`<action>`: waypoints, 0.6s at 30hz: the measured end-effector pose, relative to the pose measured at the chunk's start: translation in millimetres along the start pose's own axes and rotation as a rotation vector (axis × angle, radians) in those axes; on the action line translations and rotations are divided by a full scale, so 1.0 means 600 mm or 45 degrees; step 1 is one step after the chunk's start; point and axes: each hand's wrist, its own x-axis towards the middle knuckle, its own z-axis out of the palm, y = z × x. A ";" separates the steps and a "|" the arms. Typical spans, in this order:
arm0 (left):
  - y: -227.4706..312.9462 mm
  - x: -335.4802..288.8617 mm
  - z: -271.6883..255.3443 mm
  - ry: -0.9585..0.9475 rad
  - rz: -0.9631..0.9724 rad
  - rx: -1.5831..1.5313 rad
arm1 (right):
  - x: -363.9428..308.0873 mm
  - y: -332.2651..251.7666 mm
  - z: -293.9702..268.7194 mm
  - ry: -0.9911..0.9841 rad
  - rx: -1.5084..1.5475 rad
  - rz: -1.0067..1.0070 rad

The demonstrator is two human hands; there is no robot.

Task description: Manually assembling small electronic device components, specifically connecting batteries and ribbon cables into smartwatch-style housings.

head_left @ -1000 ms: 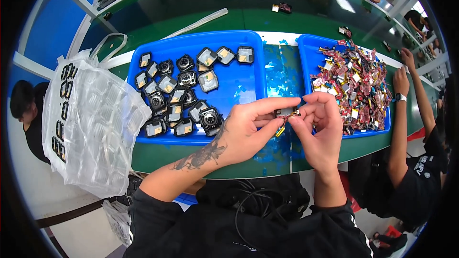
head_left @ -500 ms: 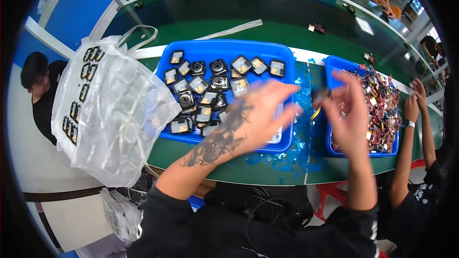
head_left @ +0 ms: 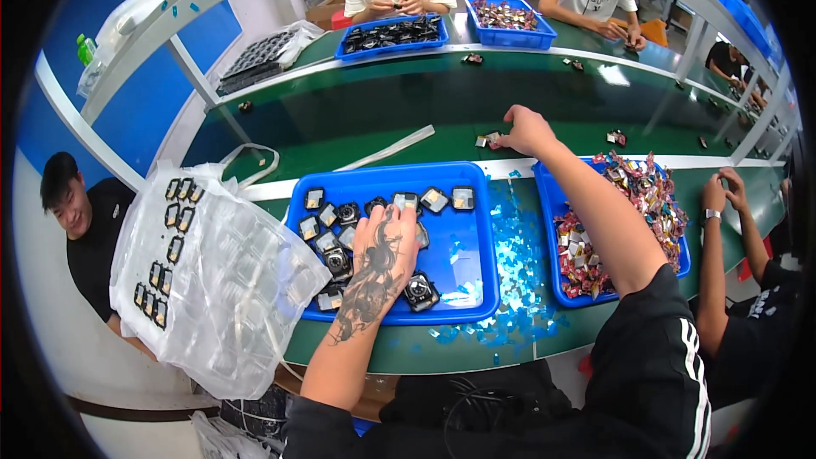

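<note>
Over the blue tray (head_left: 488,289), my left hand (head_left: 387,242) rests on square black watch-like modules with its fingers extended; what lies beneath the palm is hidden. One module with a pale face (head_left: 406,201) sits at its fingertips, and a black one with a round centre (head_left: 420,291) lies to the right of the wrist. My right arm crosses the second tray. At its end, my right hand (head_left: 529,132) is open above the dark green belt, thumb and forefinger apart. Close to the thumb lies a small electronic piece (head_left: 489,140) with a silvery part.
A blue tray (head_left: 557,265) heaped with reddish circuit pieces stands on the right. Blue film scraps (head_left: 517,259) litter the gap between trays. A white plastic sheet (head_left: 212,289) with black frames hangs at left. People sit across the belt, and another's hands (head_left: 722,191) are at right.
My right hand has let go of a dark piece with a yellow wire and reached far forward to the belt. My left hand has moved left onto the modules. The view has tilted up.
</note>
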 end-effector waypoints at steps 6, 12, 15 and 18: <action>-0.007 0.007 -0.013 -0.085 -0.073 0.011 | -0.059 0.026 -0.114 0.068 -0.016 -0.273; 0.004 0.006 -0.006 -0.006 -0.038 -0.275 | -0.173 0.073 -0.163 -0.467 -0.355 -0.506; 0.022 0.013 -0.011 -0.089 0.002 -0.550 | -0.210 0.086 -0.143 -0.383 -0.314 -0.564; 0.040 0.019 -0.014 -0.200 -0.143 -1.188 | -0.222 0.084 -0.139 -0.332 -0.425 -0.544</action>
